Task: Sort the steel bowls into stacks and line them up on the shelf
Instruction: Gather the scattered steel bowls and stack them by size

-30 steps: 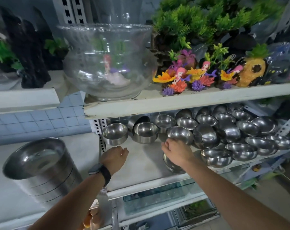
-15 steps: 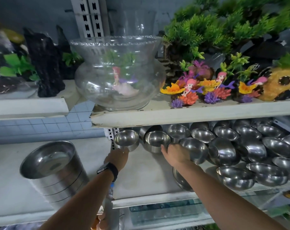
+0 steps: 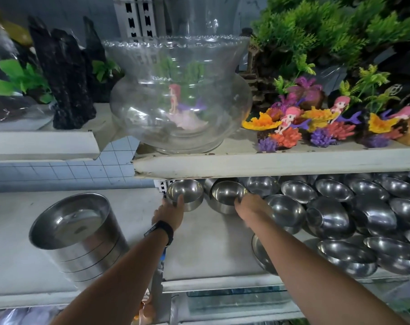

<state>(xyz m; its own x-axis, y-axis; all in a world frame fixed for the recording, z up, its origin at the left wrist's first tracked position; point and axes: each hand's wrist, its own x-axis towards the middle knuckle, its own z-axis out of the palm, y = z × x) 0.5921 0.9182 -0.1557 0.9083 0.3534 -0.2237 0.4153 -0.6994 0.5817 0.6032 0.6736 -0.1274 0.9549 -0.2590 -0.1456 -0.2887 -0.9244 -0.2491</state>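
Note:
Two deep steel bowls stand side by side at the back left of the white shelf (image 3: 211,249). My left hand (image 3: 170,211) grips the left bowl (image 3: 187,192), thumb up its front wall and fingers round its left side. Over the near rim of the second bowl (image 3: 225,195) curl the fingers of my right hand (image 3: 251,205). To the right, several shallow steel bowls (image 3: 328,214) lie loose and tilted in rows. Another bowl (image 3: 260,254) sits near the front edge, partly hidden under my right forearm.
A tall nested stack of steel bowls (image 3: 82,238) stands on the neighbouring shelf at the left. The upper shelf's front edge (image 3: 269,164) hangs low over the bowls and carries a glass fishbowl (image 3: 175,97) and aquarium ornaments (image 3: 316,123). A perforated upright (image 3: 160,187) stands beside my left hand.
Both hands have reached further back: the left from the bare shelf onto the left bowl, the right from the shallow bowls onto the second deep bowl. The camera has moved closer and lower.

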